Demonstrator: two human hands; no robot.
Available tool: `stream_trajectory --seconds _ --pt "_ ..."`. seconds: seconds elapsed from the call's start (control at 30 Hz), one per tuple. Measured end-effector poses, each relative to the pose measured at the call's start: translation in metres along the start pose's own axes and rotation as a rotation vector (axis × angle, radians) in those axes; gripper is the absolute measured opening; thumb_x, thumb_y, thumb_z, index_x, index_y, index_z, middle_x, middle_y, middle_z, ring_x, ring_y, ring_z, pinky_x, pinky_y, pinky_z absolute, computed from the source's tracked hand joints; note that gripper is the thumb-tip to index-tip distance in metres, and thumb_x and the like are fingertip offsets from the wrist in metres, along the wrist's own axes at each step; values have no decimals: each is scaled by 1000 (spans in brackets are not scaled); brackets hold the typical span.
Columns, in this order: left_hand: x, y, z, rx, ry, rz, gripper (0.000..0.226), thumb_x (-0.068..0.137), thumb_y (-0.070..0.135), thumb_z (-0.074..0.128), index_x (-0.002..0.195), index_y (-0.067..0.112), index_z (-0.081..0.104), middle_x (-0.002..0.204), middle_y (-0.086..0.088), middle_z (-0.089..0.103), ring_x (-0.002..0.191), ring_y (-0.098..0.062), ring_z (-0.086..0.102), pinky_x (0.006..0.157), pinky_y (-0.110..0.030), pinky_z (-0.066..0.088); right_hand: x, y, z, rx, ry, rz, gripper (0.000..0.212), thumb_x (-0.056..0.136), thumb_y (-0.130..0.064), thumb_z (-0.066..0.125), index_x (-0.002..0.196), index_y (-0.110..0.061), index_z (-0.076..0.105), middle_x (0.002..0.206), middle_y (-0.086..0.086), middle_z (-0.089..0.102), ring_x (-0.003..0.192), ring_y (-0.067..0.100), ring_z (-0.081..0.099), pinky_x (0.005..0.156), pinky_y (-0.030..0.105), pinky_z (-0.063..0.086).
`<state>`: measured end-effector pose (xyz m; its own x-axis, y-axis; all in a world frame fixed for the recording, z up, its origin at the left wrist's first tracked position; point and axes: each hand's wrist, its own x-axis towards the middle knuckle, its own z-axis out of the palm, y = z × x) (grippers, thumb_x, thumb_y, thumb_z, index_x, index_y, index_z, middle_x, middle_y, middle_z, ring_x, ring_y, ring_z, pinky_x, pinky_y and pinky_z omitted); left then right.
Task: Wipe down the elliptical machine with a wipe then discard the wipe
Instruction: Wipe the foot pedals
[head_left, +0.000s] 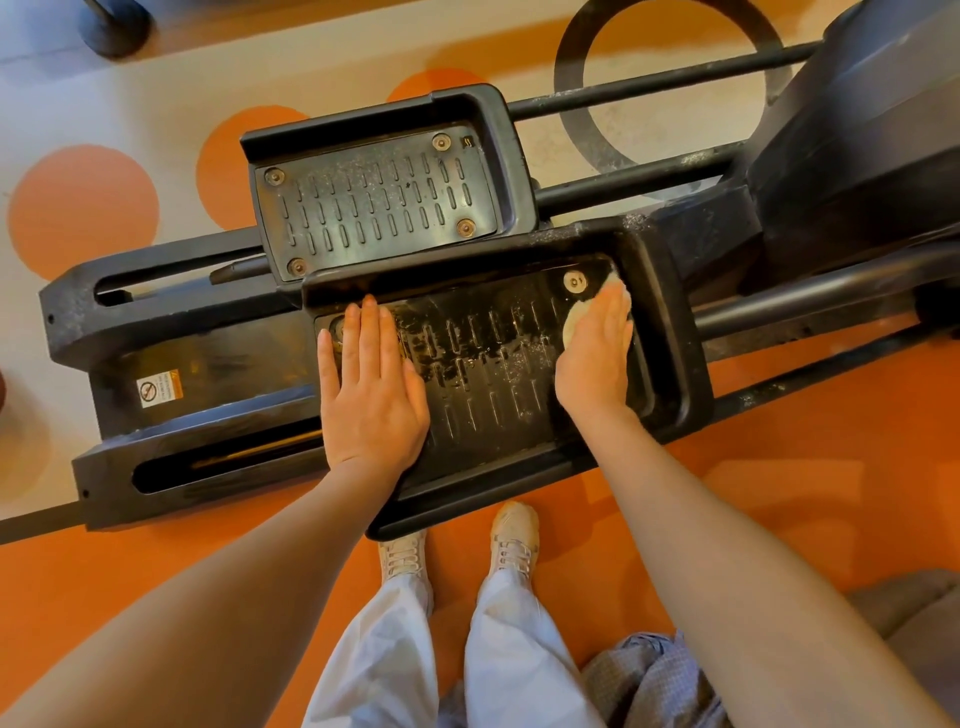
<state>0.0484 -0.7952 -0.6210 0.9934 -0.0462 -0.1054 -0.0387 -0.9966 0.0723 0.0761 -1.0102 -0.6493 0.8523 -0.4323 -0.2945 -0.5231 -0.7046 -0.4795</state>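
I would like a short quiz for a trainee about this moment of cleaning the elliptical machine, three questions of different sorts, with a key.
1. True or false: the right hand presses the wipe onto the near pedal.
2. Multiple choice: where does the left hand rest? A) on the far pedal B) flat on the near pedal's left end C) on the warning sticker
3. Fill in: the near pedal looks wet and shiny, while the far pedal looks ____.

Key: 1. true. 2. B. 3. dusty.
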Motion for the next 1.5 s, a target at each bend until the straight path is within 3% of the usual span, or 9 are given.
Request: stream_trajectory --seconds 0.2,0.33,0.43,0.57,0.73,0.87,1.0,1.37,1.5 --pt "0 0 -1 -9 -5 0 60 103 35 19 155 5 20 164 -13 15 152 -25 8 123 -47 0 -26 -5 8 -34 -17 200 98 87 3 64 155 -11 -5 163 9 -4 151 25 -3 120 48 19" --pt "0 -1 -2 10 -12 1 60 103 35 18 155 5 19 164 -12 13 153 -24 6 123 -45 -3 -12 -12 6 -99 -40 240 95 90 -2 64 154 -3 -6 163 15 -6 150 27 -6 123 42 8" --pt "0 0 -1 15 -23 0 60 103 35 18 156 6 18 164 -11 12 153 -23 5 123 -45 -3 -24 -14 2 -85 -82 400 95 88 -6 66 154 -3 -3 162 16 -9 150 27 -8 123 40 3" --pt "0 -1 -2 8 -26 -4 60 103 35 18 155 5 18 164 -11 12 153 -23 5 123 -46 -2 -42 -20 3 2 -183 582 103 91 -11 63 149 0 -22 158 18 -25 148 28 -19 119 38 -7" --pt "1 -1 -1 4 -24 -1 60 103 35 18 156 6 17 165 -11 12 153 -23 4 123 -44 -5 -29 -21 9 19 -88 520 93 96 -10 56 150 1 -19 158 18 -24 147 28 -20 120 38 -8" --pt "0 -2 0 13 -24 -2 59 104 35 18 156 7 15 165 -11 10 153 -23 3 123 -44 -6 -38 -19 15 -35 -50 446 93 92 -11 63 153 1 -6 160 18 -18 148 30 -17 121 41 -4" --pt "0 -2 0 3 -34 -2 58 105 33 22 156 6 13 165 -11 8 153 -23 1 123 -46 -4 -57 -37 18 48 -70 546 99 92 -11 60 149 1 -20 159 17 -24 147 28 -21 119 37 -11" --pt "0 -3 1 3 -35 4 61 103 36 15 156 6 12 165 -10 8 153 -23 1 123 -46 -4 -52 -21 18 -10 -42 196 90 91 12 48 153 -7 -13 161 10 -19 147 21 -20 122 38 -6" --pt "1 -2 1 -4 -34 7 61 103 35 16 156 6 13 165 -11 8 153 -23 1 123 -47 -2 -67 -30 20 28 -45 260 90 91 9 49 153 -8 -14 161 10 -19 147 21 -20 122 36 -7"
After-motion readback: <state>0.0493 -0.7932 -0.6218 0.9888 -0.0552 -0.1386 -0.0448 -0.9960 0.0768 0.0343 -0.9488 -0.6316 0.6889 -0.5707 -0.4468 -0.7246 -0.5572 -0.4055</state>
